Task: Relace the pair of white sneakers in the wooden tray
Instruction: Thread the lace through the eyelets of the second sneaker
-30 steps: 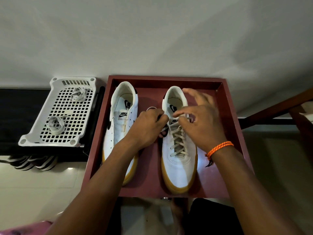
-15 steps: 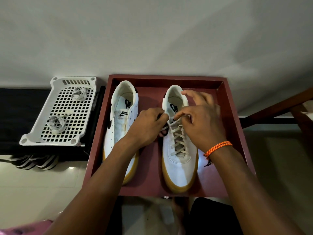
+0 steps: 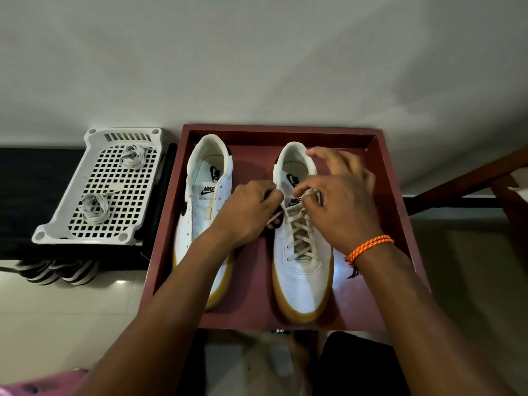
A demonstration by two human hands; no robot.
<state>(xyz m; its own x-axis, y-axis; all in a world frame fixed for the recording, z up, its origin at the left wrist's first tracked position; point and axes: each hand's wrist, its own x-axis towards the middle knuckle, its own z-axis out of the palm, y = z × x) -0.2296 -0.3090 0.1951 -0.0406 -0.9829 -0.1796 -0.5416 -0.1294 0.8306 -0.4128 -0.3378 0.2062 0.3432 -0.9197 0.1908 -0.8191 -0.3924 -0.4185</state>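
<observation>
Two white sneakers with gum soles lie in a dark red wooden tray (image 3: pixel 391 178). The left sneaker (image 3: pixel 200 221) has bare eyelets and no lace. The right sneaker (image 3: pixel 303 270) carries a beige lace (image 3: pixel 300 235) crossed up to its top eyelets. My left hand (image 3: pixel 245 215) grips the lace's left end beside the tongue. My right hand (image 3: pixel 340 207) pinches the right end over the tongue, its other fingers spread above the heel opening. An orange cord circles my right wrist.
A white perforated plastic basket (image 3: pixel 94 235) stands left of the tray with two coiled laces (image 3: pixel 93 208) in it. A black surface lies under the basket. A wooden rail (image 3: pixel 468 178) runs at right. Pale floor tiles lie below.
Both hands stay at the right sneaker's top eyelets and have shifted slightly; the lace ends are drawn a little tighter across the tongue.
</observation>
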